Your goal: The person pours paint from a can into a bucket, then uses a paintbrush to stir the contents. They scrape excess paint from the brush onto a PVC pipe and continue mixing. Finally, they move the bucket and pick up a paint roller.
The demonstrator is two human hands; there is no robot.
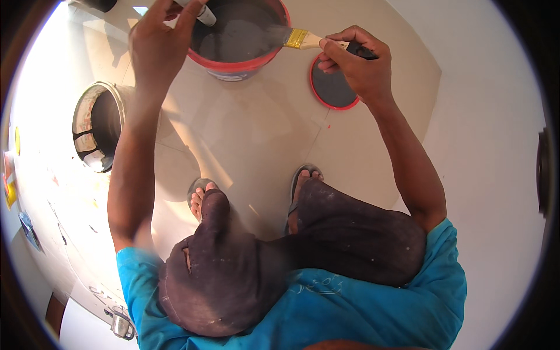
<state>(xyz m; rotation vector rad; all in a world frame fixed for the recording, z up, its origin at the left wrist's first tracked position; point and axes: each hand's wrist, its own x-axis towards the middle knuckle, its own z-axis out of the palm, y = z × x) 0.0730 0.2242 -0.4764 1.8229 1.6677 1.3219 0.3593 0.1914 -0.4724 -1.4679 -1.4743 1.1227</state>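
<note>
Brush (296,38) in the head view, our only view: right hand (364,64) clamped on its handle, thumb and fingers pinching the wooden part. Long axis runs roughly left–right, bristles pointing left, handle end toward the right palm. We note something black at the palm; can't tell whether it belongs to the handle.

Key relation: bristle end sits at the right edge of the red-rimmed bucket (236,65), which lies left of the right hand and right of the left hand (160,35), so between the two. Bristles are blurred; we can't tell if they touch the rim or hang just above it. The right hand is the one on the brush; the left is well apart from it, across the bucket.

Left hand: fingers closed on a pale tube-like piece (205,16), partly cut off by the far edge of the view. It slants from far left to near right, lower end over the bucket's left part. We can't tell if that end meets the grey stuff (242,38) inside.

Nearby: a red-edged round lid or tray (340,108), grey within, on the floor just near side of the right hand. A pale bucket (123,99), dark inside, stands farther left, beside the left forearm.
</note>
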